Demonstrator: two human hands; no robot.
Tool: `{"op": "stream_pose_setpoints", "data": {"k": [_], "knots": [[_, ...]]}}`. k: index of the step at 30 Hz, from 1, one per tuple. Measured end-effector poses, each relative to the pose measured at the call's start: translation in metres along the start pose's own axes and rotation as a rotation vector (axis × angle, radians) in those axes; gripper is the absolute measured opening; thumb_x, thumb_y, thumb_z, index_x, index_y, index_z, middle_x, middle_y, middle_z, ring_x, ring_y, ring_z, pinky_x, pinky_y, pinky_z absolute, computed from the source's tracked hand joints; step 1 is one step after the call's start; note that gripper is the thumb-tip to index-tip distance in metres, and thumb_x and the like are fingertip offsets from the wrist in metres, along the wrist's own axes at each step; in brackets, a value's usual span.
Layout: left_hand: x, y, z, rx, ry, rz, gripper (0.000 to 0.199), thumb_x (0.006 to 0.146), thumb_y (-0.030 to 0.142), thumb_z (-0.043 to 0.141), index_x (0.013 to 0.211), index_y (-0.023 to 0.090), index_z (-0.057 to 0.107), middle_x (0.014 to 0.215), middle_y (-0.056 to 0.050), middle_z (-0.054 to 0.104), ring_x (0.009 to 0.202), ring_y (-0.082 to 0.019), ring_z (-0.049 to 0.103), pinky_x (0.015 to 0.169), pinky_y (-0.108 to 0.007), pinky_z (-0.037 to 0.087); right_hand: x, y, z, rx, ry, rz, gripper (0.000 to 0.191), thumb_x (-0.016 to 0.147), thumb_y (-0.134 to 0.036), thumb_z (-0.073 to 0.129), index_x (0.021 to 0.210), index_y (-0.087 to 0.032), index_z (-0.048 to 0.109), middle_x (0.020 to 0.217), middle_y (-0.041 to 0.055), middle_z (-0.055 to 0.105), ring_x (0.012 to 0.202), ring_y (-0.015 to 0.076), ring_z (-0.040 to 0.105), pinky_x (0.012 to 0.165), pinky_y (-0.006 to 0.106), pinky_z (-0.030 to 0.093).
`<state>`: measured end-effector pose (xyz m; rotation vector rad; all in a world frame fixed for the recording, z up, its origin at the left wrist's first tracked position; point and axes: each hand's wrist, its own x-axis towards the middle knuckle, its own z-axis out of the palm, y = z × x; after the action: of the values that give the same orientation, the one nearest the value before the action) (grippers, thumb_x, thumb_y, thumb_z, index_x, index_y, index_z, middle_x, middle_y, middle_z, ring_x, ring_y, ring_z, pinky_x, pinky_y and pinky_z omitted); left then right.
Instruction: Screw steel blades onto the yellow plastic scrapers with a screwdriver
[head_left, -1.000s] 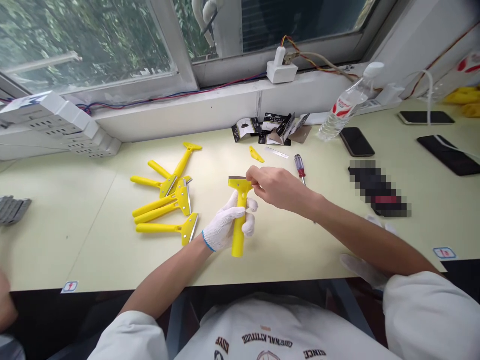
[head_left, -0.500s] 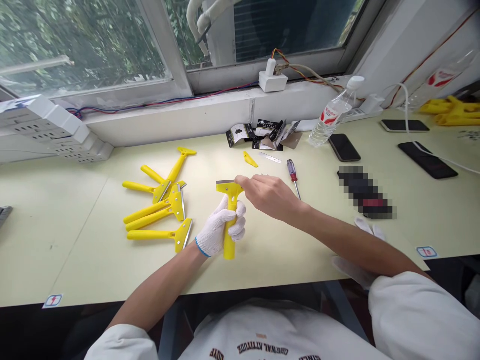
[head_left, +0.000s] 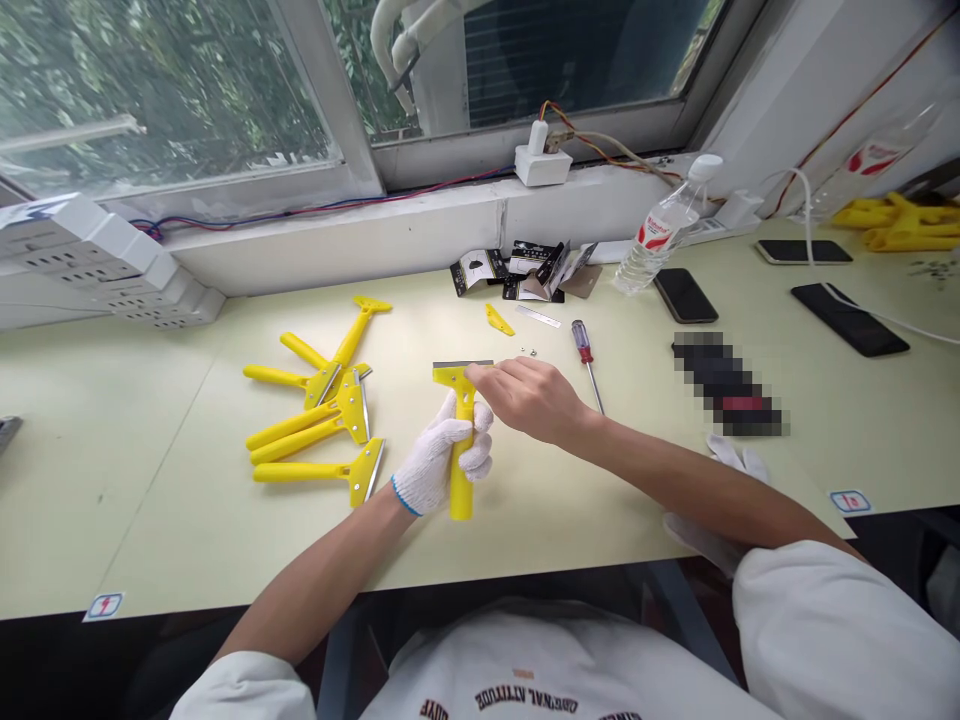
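Note:
My left hand (head_left: 433, 458), in a white knit glove, is wrapped round the handle of a yellow scraper (head_left: 462, 492), held head up. A metal blade (head_left: 454, 364) lies along the top of the scraper's head. My bare right hand (head_left: 536, 398) pinches the right end of that head, its curled fingers hiding part of it. Just beyond are tiny screws (head_left: 533, 352), a loose yellow cover plate (head_left: 499, 320) and a loose blade (head_left: 538, 316). A screwdriver (head_left: 582, 342) lies to the right of these, pointing towards my right forearm.
Several yellow scrapers (head_left: 304, 470) lie to the left. Black packaging cards (head_left: 544, 270) are at the back, near a water bottle (head_left: 660, 235). Phones (head_left: 686, 295) lie on the right, beside a pixelated dark object (head_left: 727, 385). A white glove (head_left: 705, 540) sits under my right forearm.
My right hand has shifted slightly left and down along the scraper's head. More of the blade's right end and the tiny screws now show. My left hand keeps its hold.

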<state>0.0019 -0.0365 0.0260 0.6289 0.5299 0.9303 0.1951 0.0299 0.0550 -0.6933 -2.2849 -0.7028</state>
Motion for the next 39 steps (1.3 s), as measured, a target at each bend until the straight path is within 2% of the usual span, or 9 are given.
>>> {"op": "stream_pose_setpoints", "data": {"k": [8, 14, 19, 22, 25, 28, 31, 35, 39], "knots": [[0.000, 0.002, 0.001, 0.004, 0.023, -0.011, 0.022, 0.092, 0.019, 0.064, 0.109, 0.025, 0.052, 0.100, 0.004, 0.056, 0.049, -0.004, 0.041, 0.047, -0.022, 0.041, -0.002, 0.000, 0.001, 0.071, -0.009, 0.050, 0.028, 0.107, -0.001, 0.043, 0.124, -0.016, 0.060, 0.064, -0.0061, 0.062, 0.057, 0.0140, 0.054, 0.059, 0.032, 0.038], [0.002, 0.000, -0.006, 0.051, 0.037, -0.047, 0.026, 0.090, 0.016, 0.063, 0.113, 0.026, 0.053, 0.097, 0.005, 0.056, 0.048, -0.005, 0.042, 0.046, -0.022, 0.043, -0.001, -0.001, -0.001, 0.267, -0.391, 0.395, 0.032, 0.099, -0.003, 0.052, 0.125, -0.018, 0.062, 0.071, -0.0011, 0.070, 0.061, 0.0177, 0.061, 0.058, 0.032, 0.033], [0.005, -0.001, -0.009, 0.023, -0.008, -0.071, 0.023, 0.089, 0.018, 0.064, 0.108, 0.025, 0.053, 0.093, 0.006, 0.054, 0.046, -0.004, 0.037, 0.042, -0.021, 0.040, 0.012, 0.055, -0.010, 0.666, -0.515, 0.802, 0.024, 0.092, -0.030, 0.082, 0.108, -0.022, 0.066, 0.087, 0.0012, 0.080, 0.075, 0.0194, 0.072, 0.071, 0.030, 0.047], [0.006, 0.000, -0.009, 0.007, -0.010, -0.073, 0.021, 0.089, 0.017, 0.063, 0.104, 0.025, 0.052, 0.091, 0.007, 0.052, 0.046, -0.004, 0.035, 0.041, -0.020, 0.040, 0.005, 0.102, -0.008, 0.319, -0.621, 0.988, 0.031, 0.098, -0.053, 0.070, 0.096, -0.021, 0.070, 0.089, 0.0091, 0.078, 0.086, 0.0266, 0.072, 0.073, 0.035, 0.047], [0.007, 0.000, -0.011, -0.029, -0.012, -0.062, 0.021, 0.088, 0.016, 0.063, 0.103, 0.025, 0.051, 0.088, 0.007, 0.051, 0.045, -0.005, 0.034, 0.040, -0.020, 0.040, -0.016, 0.137, 0.005, 0.057, -1.050, 1.103, 0.046, 0.095, -0.061, 0.070, 0.077, -0.019, 0.071, 0.086, 0.0169, 0.077, 0.094, 0.0347, 0.072, 0.075, 0.041, 0.048], [0.007, -0.001, -0.012, -0.078, -0.015, -0.057, 0.020, 0.087, 0.017, 0.064, 0.100, 0.024, 0.050, 0.085, 0.007, 0.050, 0.043, -0.005, 0.032, 0.038, -0.021, 0.039, -0.037, 0.159, 0.019, 0.281, -1.301, 1.120, 0.038, 0.091, -0.048, 0.076, 0.069, -0.018, 0.071, 0.071, 0.0117, 0.074, 0.070, 0.0241, 0.069, 0.066, 0.035, 0.048], [0.006, -0.001, -0.011, -0.119, -0.021, -0.074, 0.018, 0.087, 0.019, 0.064, 0.095, 0.023, 0.049, 0.081, 0.007, 0.047, 0.042, -0.005, 0.028, 0.037, -0.022, 0.038, -0.044, 0.172, 0.019, 0.621, -1.156, 1.148, 0.025, 0.087, -0.030, 0.076, 0.067, -0.017, 0.067, 0.066, 0.0086, 0.072, 0.054, 0.0155, 0.059, 0.053, 0.029, 0.044], [0.004, -0.001, -0.009, -0.129, -0.040, -0.105, 0.017, 0.086, 0.021, 0.064, 0.091, 0.023, 0.048, 0.077, 0.007, 0.045, 0.041, -0.006, 0.027, 0.037, -0.023, 0.038, -0.026, 0.171, -0.007, 1.230, -0.439, 1.027, 0.019, 0.085, -0.033, 0.079, 0.082, -0.020, 0.066, 0.073, 0.0060, 0.076, 0.050, 0.0150, 0.060, 0.046, 0.028, 0.046], [0.003, -0.003, -0.010, -0.119, -0.058, -0.130, 0.018, 0.086, 0.022, 0.065, 0.092, 0.023, 0.048, 0.077, 0.007, 0.045, 0.041, -0.006, 0.027, 0.037, -0.023, 0.039, 0.002, 0.146, -0.041, 1.354, 0.115, 0.875, 0.037, 0.082, -0.051, 0.087, 0.096, -0.026, 0.065, 0.076, 0.0027, 0.076, 0.053, 0.0195, 0.065, 0.041, 0.032, 0.049]]}}
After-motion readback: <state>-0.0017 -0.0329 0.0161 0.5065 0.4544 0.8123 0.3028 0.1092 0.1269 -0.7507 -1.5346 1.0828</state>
